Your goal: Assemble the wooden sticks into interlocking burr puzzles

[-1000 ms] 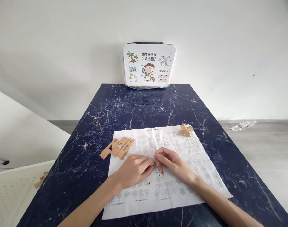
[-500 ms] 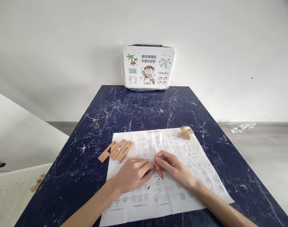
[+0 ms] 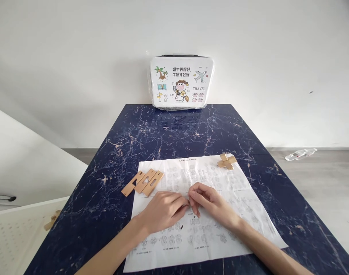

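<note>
Both my hands lie over the middle of a white printed sheet covered in small line drawings. My left hand is closed, palm down, with its fingers pressed together. My right hand is curled, its fingertips meeting those of my left hand; whether anything small is between the fingers is hidden. Just beyond my left hand, flat wooden pieces marked 3, 1 and 2 lie overlapping at the sheet's left edge. A cross-shaped set of joined wooden pieces rests at its far right corner.
A white case with cartoon prints stands at the far edge of the dark blue marbled table, against the wall. Left and below is a white perforated basket with wooden pieces. A clear plastic bottle lies on the floor at right.
The view has shifted very slightly, so everything appears a little further right. My hands keep the same pose, and the wooden pieces have not moved on the sheet.
</note>
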Demonstrator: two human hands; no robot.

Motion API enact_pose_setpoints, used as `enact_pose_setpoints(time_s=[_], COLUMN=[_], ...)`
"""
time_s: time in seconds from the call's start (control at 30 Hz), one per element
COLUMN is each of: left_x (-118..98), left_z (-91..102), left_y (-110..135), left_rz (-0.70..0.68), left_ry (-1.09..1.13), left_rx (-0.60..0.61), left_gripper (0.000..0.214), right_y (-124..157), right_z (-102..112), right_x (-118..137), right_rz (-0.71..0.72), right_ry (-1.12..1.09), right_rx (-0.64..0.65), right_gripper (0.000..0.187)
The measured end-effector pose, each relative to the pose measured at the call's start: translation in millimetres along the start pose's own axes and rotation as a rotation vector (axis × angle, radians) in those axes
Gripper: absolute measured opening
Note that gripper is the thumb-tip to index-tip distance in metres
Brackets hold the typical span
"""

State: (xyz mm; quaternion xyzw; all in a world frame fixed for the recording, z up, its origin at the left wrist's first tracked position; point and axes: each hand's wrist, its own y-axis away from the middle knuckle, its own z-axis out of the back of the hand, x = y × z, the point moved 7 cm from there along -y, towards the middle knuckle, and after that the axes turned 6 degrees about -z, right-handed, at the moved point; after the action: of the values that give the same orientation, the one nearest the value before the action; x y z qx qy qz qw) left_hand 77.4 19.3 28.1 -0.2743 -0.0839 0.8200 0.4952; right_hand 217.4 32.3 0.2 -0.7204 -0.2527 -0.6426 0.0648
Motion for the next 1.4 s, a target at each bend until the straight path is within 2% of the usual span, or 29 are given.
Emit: enact_pose_setpoints(time_s=[0.13, 0.23, 0.33, 0.5, 0.63, 0.73, 0.83, 0.93, 1.17, 1.4], left_x=[0.2, 4.1, 15.7, 44.0, 61.1, 70.6, 74.6, 71.2, 58.9, 42.6], left_z=[1.8, 12.7, 26.9, 52.3, 67.8, 72.5, 70.3, 64.5, 48.2, 24.4], left_y=[0.1, -1.8, -1.4, 20.4, 51.6, 72.5, 83.4, 81.9, 60.2, 34.7], left_rz=[0.005, 0.039, 0.132, 0.319, 0.393, 0.430, 0.444, 0.423, 0.385, 0.359], left_ry=[-0.008, -0.047, -0.125, -0.315, -0.473, -0.476, -0.404, -0.332, -0.237, -0.150], left_rx=[-0.013, -0.053, -0.056, -0.060, -0.029, 0.017, 0.082, 0.136, 0.129, 0.137], left_gripper=[0.020, 0.016, 0.014, 0.047, 0.085, 0.096, 0.096, 0.094, 0.083, 0.081], right_y=[0.9, 0.7, 0.2, 0.2, 0.4, 0.2, 0.0, -0.1, -1.1, -2.5], right_z=[-1.3, -2.1, -2.0, -2.2, -2.1, -1.7, -1.5, -2.1, -1.9, -2.2], right_x=[1.7, 2.5, 2.2, 3.1, 4.3, 4.2, 4.3, 5.1, 5.3, 2.0], right_rz=[-0.013, -0.016, -0.024, -0.052, -0.059, -0.051, -0.046, -0.048, -0.049, -0.018], right_ry=[-0.002, -0.001, -0.003, 0.006, 0.020, 0.010, 0.001, 0.000, 0.000, -0.001], right_rx=[-0.001, -0.002, -0.005, 0.000, -0.001, 0.000, 0.003, 0.011, 0.019, 0.014], right_gripper=[0.044, 0.045, 0.046, 0.047, 0.049, 0.048, 0.048, 0.047, 0.048, 0.048])
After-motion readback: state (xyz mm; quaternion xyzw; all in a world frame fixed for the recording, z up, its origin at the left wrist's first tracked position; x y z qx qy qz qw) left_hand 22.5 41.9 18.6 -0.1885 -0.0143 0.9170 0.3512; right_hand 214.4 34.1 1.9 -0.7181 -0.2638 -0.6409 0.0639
